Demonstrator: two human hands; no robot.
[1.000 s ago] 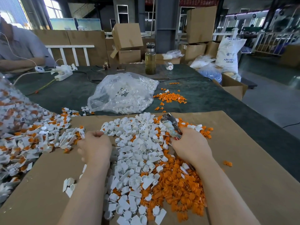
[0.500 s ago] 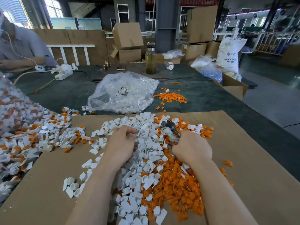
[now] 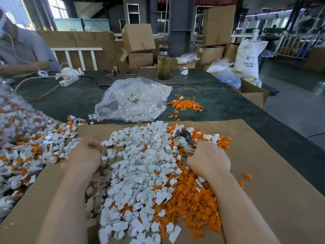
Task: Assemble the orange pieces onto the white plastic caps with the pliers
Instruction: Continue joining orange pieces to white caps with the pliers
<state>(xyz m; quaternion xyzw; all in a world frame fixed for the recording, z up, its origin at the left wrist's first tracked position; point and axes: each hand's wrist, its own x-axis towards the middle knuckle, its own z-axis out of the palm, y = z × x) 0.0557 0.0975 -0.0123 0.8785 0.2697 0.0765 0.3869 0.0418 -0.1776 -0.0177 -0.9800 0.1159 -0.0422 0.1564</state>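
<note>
The right hand [image 3: 208, 160] grips the pliers [image 3: 184, 138], its fingers curled round the handles, the tool's head over the heap of white caps [image 3: 140, 169] on the cardboard sheet [image 3: 274, 199] covering the bench [image 3: 219, 103]. Orange pieces [image 3: 190, 199] lie piled under the right wrist. The left hand [image 3: 86, 154] rests at the caps' left edge, fingers curled; whether they pinch anything I cannot tell.

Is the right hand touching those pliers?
Touching. The head view shows the right hand curled round the handles of the pliers, whose head pokes out above the fingers.
</note>
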